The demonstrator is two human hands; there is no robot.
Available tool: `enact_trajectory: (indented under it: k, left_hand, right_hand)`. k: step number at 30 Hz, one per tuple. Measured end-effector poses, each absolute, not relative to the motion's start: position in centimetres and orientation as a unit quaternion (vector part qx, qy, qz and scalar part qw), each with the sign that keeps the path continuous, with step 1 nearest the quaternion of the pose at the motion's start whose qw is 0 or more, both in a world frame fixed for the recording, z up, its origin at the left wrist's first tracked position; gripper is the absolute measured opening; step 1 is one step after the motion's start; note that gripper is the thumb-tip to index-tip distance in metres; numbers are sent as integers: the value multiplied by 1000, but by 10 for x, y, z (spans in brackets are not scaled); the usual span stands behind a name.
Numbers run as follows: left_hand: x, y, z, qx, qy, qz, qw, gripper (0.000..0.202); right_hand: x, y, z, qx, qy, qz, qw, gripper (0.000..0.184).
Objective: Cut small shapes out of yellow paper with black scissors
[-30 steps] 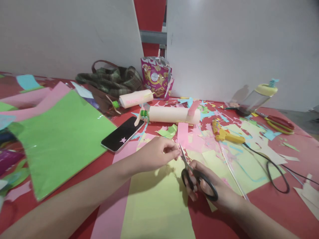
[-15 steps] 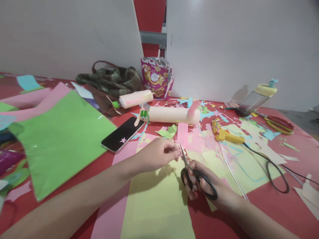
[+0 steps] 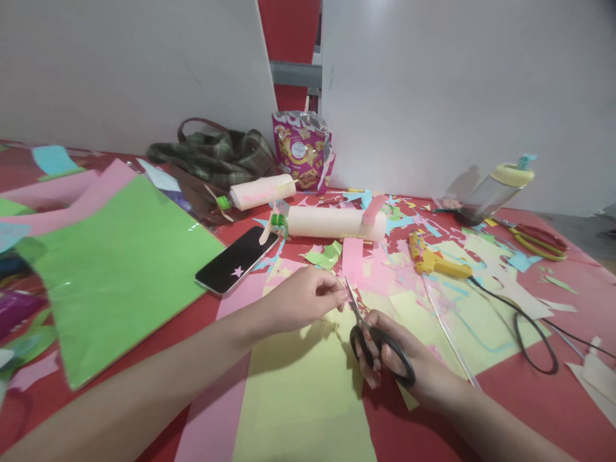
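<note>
Black-handled scissors (image 3: 378, 343) are gripped in my right hand (image 3: 407, 353), the fingers through the loops and the blades pointing up and away. The blade tips touch or nearly touch the fingertips of my left hand (image 3: 312, 295). My left thumb and fingers are pinched together; whatever lies between them is too small or hidden to name. Both hands hover over a sheet of yellow paper (image 3: 303, 398). Just beyond them is a pink paper strip (image 3: 353, 260), near a paper-wrapped bottle (image 3: 332, 222) with a green cap, lying on its side.
A phone (image 3: 235, 262) with a pink star on it lies left of the hands, beside green paper sheets (image 3: 125, 276). To the right are a yellow glue gun (image 3: 440, 263) with its cord, red-handled scissors (image 3: 539, 240) and a clear bottle (image 3: 495, 192). Paper scraps cover the back.
The scissors have shifted slightly left, their tips closer to my left fingertips, and the handles have turned a little. My left hand has barely moved.
</note>
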State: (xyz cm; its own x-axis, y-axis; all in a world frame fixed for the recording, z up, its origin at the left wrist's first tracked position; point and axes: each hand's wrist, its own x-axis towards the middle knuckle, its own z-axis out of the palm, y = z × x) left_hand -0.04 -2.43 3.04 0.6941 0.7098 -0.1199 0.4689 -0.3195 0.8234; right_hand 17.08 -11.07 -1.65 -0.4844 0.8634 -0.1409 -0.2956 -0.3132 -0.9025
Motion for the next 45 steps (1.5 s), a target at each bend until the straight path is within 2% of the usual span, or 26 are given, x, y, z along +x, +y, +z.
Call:
enact_trajectory:
  k: [19,25,45]
  left_hand:
    - [4,-29,30,764,379,149,500,25]
    - [10,-35,27,708,397,178,556,24]
    - [21,-54,16,598,437,262,619,24]
  right_hand:
    - [170,-113,-20,-323,-414,753,397,33]
    - [167,-113,-18,-331,-401,750,408,33]
    - [165,-117,-17,-364,-418,722,414,23]
